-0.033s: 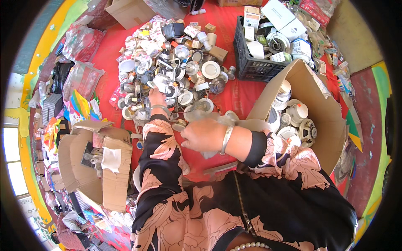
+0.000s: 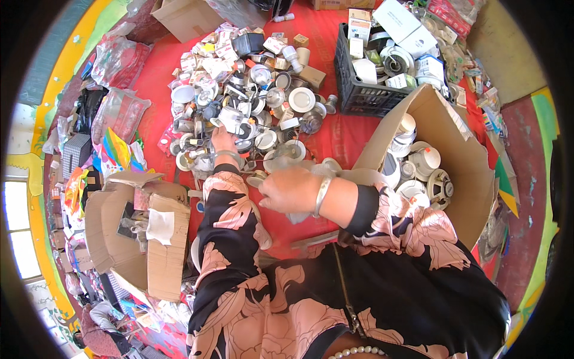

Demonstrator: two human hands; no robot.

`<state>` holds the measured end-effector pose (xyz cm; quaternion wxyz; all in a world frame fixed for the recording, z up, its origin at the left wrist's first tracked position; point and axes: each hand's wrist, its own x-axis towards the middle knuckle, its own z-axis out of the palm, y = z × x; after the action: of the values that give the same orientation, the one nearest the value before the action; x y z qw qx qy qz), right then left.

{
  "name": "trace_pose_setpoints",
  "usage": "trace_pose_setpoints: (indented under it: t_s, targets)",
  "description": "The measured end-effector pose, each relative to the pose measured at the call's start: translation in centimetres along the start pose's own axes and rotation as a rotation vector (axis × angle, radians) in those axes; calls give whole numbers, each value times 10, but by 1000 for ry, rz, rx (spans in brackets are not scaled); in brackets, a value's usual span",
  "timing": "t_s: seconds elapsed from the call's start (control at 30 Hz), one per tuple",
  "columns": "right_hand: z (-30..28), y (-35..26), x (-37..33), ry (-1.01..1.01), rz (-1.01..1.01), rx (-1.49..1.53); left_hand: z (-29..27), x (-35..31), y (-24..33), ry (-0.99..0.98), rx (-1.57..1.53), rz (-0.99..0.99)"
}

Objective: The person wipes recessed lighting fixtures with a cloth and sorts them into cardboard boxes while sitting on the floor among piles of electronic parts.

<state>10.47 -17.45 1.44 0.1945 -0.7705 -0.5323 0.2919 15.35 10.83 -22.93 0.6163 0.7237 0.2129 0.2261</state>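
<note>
A large heap of light fittings, white, silver and grey, is spread over the red sheet in front of me. My left hand reaches into the near left part of the heap, its fingers closed at the edge of a white light fitting. Closer to my body, my right hand hangs palm down with curled fingers. Its fingertips are turned away, so what they hold, if anything, is hidden. Hazy translucent plastic shows just below that hand. Small round fittings lie beside its knuckles.
At right stands an open cardboard box holding white round fittings and a speaker-like part. Behind it is a black plastic crate full of boxes and lamps. A worn cardboard box sits at left. Plastic bags lie along the left side.
</note>
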Motion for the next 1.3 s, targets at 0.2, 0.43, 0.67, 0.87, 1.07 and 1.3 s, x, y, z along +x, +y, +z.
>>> trace_pose_setpoints:
  t_s: [0.2, 0.43, 0.67, 0.87, 1.07, 1.3]
  targets:
    - [9, 13, 5, 51, 11, -22, -28, -15, 28, -3, 608, 113]
    - [17, 19, 6, 74, 95, -27, -5, -40, 110, 337, -147, -289]
    - [18, 14, 9, -21, 145, -52, -50, -74, 166, 253, -144, -56]
    - [22, 10, 7, -6, 125, -91, -64, -99, 203, 339, -444, -185]
    - [39, 25, 29, -109, 179, -184, -63, -98, 201, 288, -422, -218]
    - [53, 122, 97, 127, 577, -71, -44, -97, 219, 231, -387, -186]
